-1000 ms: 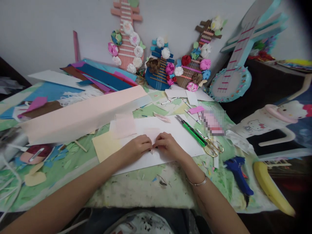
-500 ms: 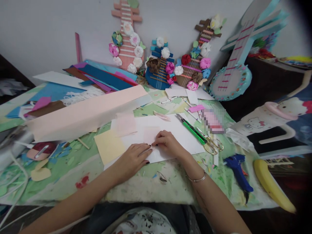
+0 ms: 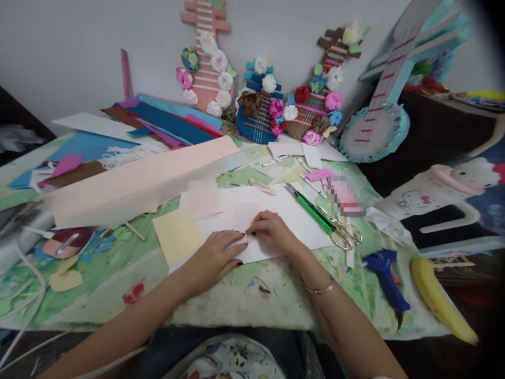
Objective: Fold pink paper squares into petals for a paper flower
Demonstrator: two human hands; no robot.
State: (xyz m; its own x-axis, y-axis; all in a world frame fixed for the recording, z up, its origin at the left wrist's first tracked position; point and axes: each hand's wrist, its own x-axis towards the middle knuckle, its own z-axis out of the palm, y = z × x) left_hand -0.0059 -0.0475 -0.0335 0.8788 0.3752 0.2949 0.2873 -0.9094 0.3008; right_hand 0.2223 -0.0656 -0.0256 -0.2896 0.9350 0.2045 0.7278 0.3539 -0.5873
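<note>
A thin pale pink paper square (image 3: pixel 241 213) lies on a white board (image 3: pixel 300 229) in front of me. My left hand (image 3: pixel 215 258) rests palm down at the board's near side, fingers stretched out by the paper's lower edge. Thumb and fingers of my right hand (image 3: pixel 272 231) are pinched together at the paper's near right corner, which they partly cover. Left of these, more pale pink paper (image 3: pixel 205 197) lies beside a cream-yellow sheet (image 3: pixel 175 237). A small folded pink piece (image 3: pixel 263 187) lies at the board's far edge.
A green utility knife (image 3: pixel 313 210) and gold-handled scissors (image 3: pixel 345 235) lie at the board's right. Farther right are a blue glue gun (image 3: pixel 386 279) and a banana (image 3: pixel 440 300). A long pink sheet (image 3: pixel 145 181) spans the left; flower-decorated paper instruments (image 3: pixel 258 123) lean on the wall.
Both hands stay almost in place over the pink paper. The view has shifted very slightly.
</note>
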